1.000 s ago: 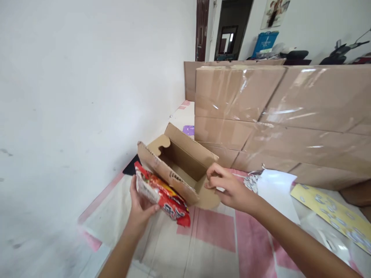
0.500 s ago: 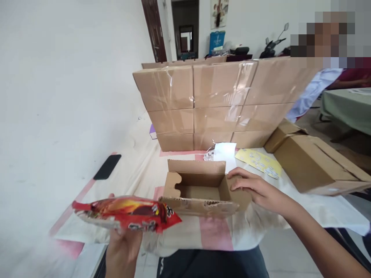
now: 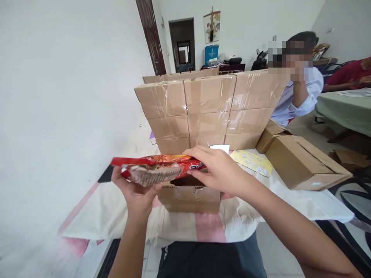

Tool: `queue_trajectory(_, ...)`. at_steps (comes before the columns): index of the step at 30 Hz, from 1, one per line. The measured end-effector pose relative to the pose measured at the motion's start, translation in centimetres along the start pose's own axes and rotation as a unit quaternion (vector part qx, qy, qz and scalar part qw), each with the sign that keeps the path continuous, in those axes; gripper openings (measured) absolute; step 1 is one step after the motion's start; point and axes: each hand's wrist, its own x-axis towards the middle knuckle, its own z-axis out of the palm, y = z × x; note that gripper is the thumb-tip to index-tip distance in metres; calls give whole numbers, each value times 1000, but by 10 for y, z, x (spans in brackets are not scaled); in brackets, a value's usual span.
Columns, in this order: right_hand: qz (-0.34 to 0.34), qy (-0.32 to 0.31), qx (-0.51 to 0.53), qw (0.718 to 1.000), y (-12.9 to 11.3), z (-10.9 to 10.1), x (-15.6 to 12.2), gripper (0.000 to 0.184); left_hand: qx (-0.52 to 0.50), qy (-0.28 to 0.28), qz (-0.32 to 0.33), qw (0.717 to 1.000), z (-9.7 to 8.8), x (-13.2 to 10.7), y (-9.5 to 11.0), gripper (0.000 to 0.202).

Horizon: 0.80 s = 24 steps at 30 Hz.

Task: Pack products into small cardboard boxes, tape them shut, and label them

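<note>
A red snack packet [image 3: 158,166] lies flat above the small open cardboard box [image 3: 189,197] on the cloth-covered table [image 3: 261,208]. My left hand [image 3: 136,193] grips the packet from below at its left end. My right hand [image 3: 220,170] lies over the packet's right end, fingers curled on it, just above the box opening. The inside of the box is mostly hidden by the packet and my hands.
A wall of taped cardboard boxes [image 3: 208,108] stands behind the small box. A larger closed box [image 3: 304,162] lies to the right, with a yellow sheet [image 3: 252,162] beside it. A black phone [image 3: 106,174] lies at left. A person in a pale shirt [image 3: 298,96] sits beyond the boxes.
My left hand has carried the packet right and up over the box. My right hand left the box's side and came onto the packet.
</note>
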Motion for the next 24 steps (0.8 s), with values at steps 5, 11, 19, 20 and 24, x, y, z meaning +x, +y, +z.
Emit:
queue_trajectory(5, 63, -32, -28, 997, 30, 1, -5, 32, 154, -132, -50, 978, -33, -32, -22, 97)
queue_trajectory(11, 146, -121, -92, 977, 53, 11, -16, 20, 277, -171, 122, 937, -62, -74, -31, 23)
queue_trajectory(19, 129, -232, -144, 953, 54, 27, -15, 9, 271, -246, 102, 925, -62, -78, -36, 32)
queue_trajectory(20, 129, -252, -164, 945, 51, 31, -13, 11, 267, -250, 99, 926, -61, -78, -36, 33)
queue_trajectory(24, 142, -339, -228, 901, 35, 46, -2, 21, 263, -253, 114, 924, -53, -73, -33, 30)
